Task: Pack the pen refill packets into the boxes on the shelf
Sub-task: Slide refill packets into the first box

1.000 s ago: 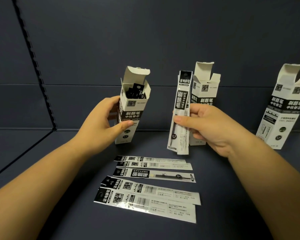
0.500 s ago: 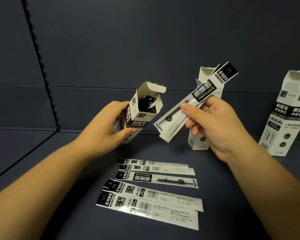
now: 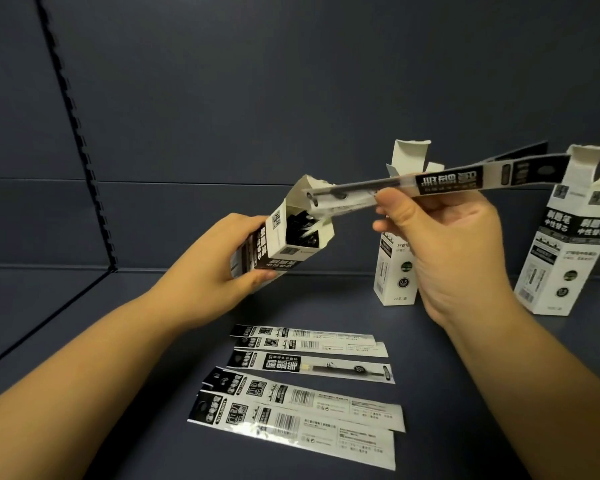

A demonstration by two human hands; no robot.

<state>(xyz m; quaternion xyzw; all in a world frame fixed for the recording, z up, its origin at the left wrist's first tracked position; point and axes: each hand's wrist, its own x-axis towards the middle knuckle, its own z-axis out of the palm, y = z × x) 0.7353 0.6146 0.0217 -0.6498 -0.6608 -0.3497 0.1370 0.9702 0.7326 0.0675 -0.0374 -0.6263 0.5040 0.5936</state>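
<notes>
My left hand (image 3: 219, 265) grips a white-and-black box (image 3: 284, 237), lifted off the shelf and tilted so its open top faces right; dark packets show inside. My right hand (image 3: 444, 244) pinches pen refill packets (image 3: 444, 181), held almost level, their left end at the box's open top. Several more refill packets (image 3: 309, 375) lie flat on the dark shelf floor (image 3: 118, 341) below my hands.
Two more open boxes stand upright on the shelf: one (image 3: 395, 258) partly behind my right hand, another (image 3: 565, 251) at the far right. The dark back wall (image 3: 291, 98) is close behind, and a slotted rail (image 3: 80, 140) runs down the left corner.
My left hand has tilted the box further to the right. My right hand has swung the held packets from upright to nearly level, bringing their end to the box's opening.
</notes>
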